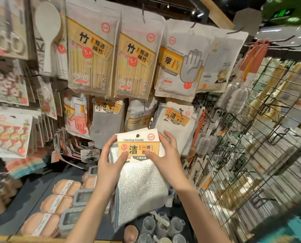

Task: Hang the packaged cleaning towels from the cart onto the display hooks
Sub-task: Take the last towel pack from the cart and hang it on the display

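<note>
I hold a pack of white cleaning towels (pixel 142 186) upright in front of the display. Its orange and white card header has a round hanging hole at the top. My left hand (pixel 111 160) grips the pack's left edge, thumb on the header. My right hand (pixel 165 153) grips the right edge, thumb across the card's lower right. More of the same cleaning towels (pixel 177 123) hang on a hook just above and to the right. A grey towel pack (pixel 107 123) hangs up and to the left.
Bamboo chopstick packs (pixel 91 55) and disposable gloves (pixel 179 64) hang in the row above. A black wire grid rack (pixel 251 146) with brushes stands to the right. Below on the dark shelf (pixel 37 186) lie round pads, grey lidded boxes and small cups (pixel 156 227).
</note>
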Available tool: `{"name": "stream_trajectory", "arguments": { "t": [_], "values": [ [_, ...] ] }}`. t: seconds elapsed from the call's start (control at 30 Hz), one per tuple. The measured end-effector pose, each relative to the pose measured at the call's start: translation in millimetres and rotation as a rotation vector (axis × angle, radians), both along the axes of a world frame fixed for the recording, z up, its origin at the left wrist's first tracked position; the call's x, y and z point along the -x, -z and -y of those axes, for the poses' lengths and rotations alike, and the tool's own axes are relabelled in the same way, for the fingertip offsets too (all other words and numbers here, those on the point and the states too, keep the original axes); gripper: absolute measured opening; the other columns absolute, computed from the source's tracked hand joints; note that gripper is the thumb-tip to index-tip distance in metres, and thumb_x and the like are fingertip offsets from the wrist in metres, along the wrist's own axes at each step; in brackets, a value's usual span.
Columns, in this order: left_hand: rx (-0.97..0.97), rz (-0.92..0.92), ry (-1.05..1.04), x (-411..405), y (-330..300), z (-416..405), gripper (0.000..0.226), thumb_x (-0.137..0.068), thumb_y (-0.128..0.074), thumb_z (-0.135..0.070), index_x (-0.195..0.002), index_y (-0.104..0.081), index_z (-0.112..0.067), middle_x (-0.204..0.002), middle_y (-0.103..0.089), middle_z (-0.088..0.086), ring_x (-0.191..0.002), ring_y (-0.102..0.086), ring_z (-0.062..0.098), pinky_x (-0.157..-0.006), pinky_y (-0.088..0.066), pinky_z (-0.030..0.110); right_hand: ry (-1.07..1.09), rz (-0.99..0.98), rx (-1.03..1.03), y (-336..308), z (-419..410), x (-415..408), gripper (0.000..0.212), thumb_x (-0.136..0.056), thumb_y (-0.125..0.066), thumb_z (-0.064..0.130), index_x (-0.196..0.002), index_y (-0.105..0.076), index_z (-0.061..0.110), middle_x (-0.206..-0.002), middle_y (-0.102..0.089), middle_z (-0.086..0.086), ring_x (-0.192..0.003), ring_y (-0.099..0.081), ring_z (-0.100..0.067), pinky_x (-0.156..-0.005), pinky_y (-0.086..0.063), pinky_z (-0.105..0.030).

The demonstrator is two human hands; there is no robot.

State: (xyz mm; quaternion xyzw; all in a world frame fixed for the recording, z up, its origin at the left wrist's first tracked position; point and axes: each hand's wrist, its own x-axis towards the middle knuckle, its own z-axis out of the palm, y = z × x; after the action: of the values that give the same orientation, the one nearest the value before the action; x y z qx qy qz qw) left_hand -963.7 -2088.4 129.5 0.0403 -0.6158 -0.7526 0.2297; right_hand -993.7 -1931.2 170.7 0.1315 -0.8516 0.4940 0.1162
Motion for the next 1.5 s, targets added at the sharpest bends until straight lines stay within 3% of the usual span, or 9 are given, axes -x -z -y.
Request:
{"name": "stream_trajectory", "arguments": {
  "t": [0.13,0.27,0.33,0.53,0.77,0.97,1.13,1.3,1.5],
  "values": [
    [-0.018,0.017,-0.016,-1,-1,3,0.045,-0.085,-0.064,-0.001,-0.123,-0.055,-0.023,-0.127,-0.056,-0.003,-0.112,-0.057,0.013,-0.071,-0.052,0.012,0.022,-0.022,0.08,1,9,-11,0.054,-0.078,-0.072,0.008,-0.123,-0.049,0.027,-0.132,-0.038,0.011,-0.104,-0.034,0.031,-0.082,-0.026,0.009],
    [-0.006,0.035,0.021,-2,-2,7,0.035,-0.083,-0.067,-0.005,-0.112,-0.057,-0.022,-0.118,-0.059,-0.003,-0.103,-0.06,0.01,-0.065,-0.048,0.009,0.069,0.056,0.167,3,8,-9,0.037,-0.077,-0.073,0.009,-0.101,-0.047,0.021,-0.103,-0.062,0.007,-0.095,-0.059,0.0,-0.084,-0.048,-0.02],
    [-0.01,0.051,0.042,-2,-3,7,0.031,-0.082,-0.069,-0.008,-0.109,-0.059,-0.021,-0.116,-0.062,-0.002,-0.102,-0.06,0.011,-0.068,-0.049,0.01,0.075,0.053,0.168,1,5,-7,0.035,-0.078,-0.073,0.007,-0.099,-0.046,0.016,-0.094,-0.058,0.012,-0.086,-0.057,0.001,-0.075,-0.046,-0.013],
    [-0.042,0.098,0.087,0,2,13,0.023,-0.077,-0.073,-0.039,-0.098,-0.064,-0.034,-0.115,-0.065,-0.004,-0.114,-0.058,0.023,-0.101,-0.041,0.053,0.103,0.063,0.227,-7,-11,6,0.036,-0.079,-0.072,0.007,-0.097,-0.043,0.018,-0.106,-0.06,-0.004,-0.093,-0.063,-0.015,-0.076,-0.053,-0.025],
    [0.006,0.05,0.006,2,-5,2,0.012,-0.083,-0.07,-0.023,-0.092,-0.064,-0.029,-0.107,-0.064,-0.016,-0.111,-0.054,0.004,-0.101,-0.039,0.035,0.133,0.042,0.264,-14,-27,17,0.036,-0.079,-0.071,0.004,-0.103,-0.047,0.015,-0.094,-0.059,0.015,-0.084,-0.058,0.003,-0.066,-0.045,-0.005],
    [0.023,-0.009,-0.014,11,-14,-5,0.013,-0.084,-0.068,-0.011,-0.093,-0.063,-0.017,-0.091,-0.065,-0.022,-0.086,-0.06,-0.011,-0.068,-0.043,0.004,0.31,0.046,0.405,-3,-61,45,0.034,-0.082,-0.068,0.003,-0.107,-0.052,0.02,-0.113,-0.059,0.001,-0.106,-0.06,-0.022,-0.093,-0.051,-0.042],
    [0.039,0.013,-0.049,18,-15,-10,0.018,-0.084,-0.068,-0.01,-0.089,-0.063,-0.026,-0.101,-0.065,-0.018,-0.102,-0.06,0.007,-0.084,-0.047,0.026,0.384,0.072,0.492,-11,-81,82,0.035,-0.084,-0.066,0.005,-0.111,-0.052,0.021,-0.124,-0.055,-0.003,-0.111,-0.055,-0.021,-0.09,-0.046,-0.033],
    [-0.001,0.015,-0.084,24,-18,-12,0.017,-0.084,-0.068,-0.01,-0.088,-0.064,-0.027,-0.111,-0.064,-0.004,-0.102,-0.062,0.022,-0.07,-0.046,0.018,0.374,0.085,0.469,-15,-95,120,0.04,-0.084,-0.066,0.007,-0.12,-0.052,0.016,-0.126,-0.055,-0.003,-0.112,-0.055,-0.021,-0.097,-0.046,-0.038],
    [-0.01,0.006,-0.108,30,-25,-15,0.017,-0.084,-0.068,-0.009,-0.089,-0.064,-0.025,-0.102,-0.066,-0.012,-0.096,-0.064,0.02,-0.069,-0.048,0.018,0.39,0.077,0.517,-11,-100,150,0.032,-0.084,-0.065,0.0,-0.108,-0.053,0.017,-0.12,-0.054,-0.004,-0.111,-0.055,-0.023,-0.094,-0.046,-0.033]
  ]
}}
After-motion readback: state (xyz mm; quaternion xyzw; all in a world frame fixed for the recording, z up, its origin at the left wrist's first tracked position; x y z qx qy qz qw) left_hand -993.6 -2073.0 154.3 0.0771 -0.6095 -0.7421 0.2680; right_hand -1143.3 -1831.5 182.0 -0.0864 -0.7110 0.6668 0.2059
